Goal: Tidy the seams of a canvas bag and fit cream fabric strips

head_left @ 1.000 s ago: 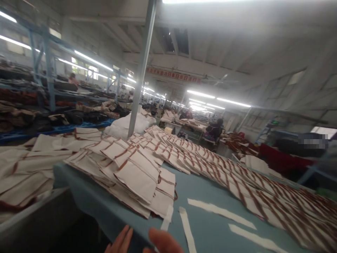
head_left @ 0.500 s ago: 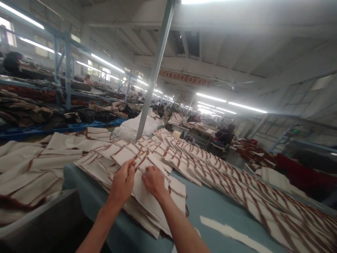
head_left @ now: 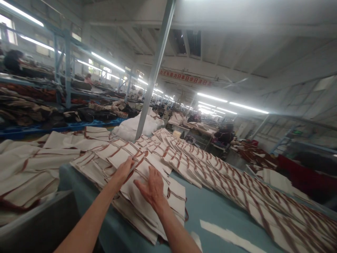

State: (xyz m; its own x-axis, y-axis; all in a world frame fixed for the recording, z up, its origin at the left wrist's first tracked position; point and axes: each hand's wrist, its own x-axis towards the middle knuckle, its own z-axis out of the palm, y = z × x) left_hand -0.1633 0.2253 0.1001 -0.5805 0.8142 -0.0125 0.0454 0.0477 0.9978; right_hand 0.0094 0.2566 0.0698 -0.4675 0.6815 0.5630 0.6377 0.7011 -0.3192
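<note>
Two hands on fanned stack of cream pieces (head_left: 137, 211) at near table (head_left: 207, 205) edge: left hand (head_left: 123, 172) flat, fingers straight, gripping nothing; right hand (head_left: 151, 188) splayed open, pressing its top. Risk: sideways push may slide stack off table. Around: fabric heap (head_left: 28, 172) left, steel post (head_left: 154, 77) behind, long overlapped row (head_left: 223, 175) crowding right

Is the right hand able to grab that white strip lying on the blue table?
Probably yes. The right hand lies flat and open on the stack of cloth pieces. The white strip lies on the bare blue table off to its right, with nothing in between.
</note>
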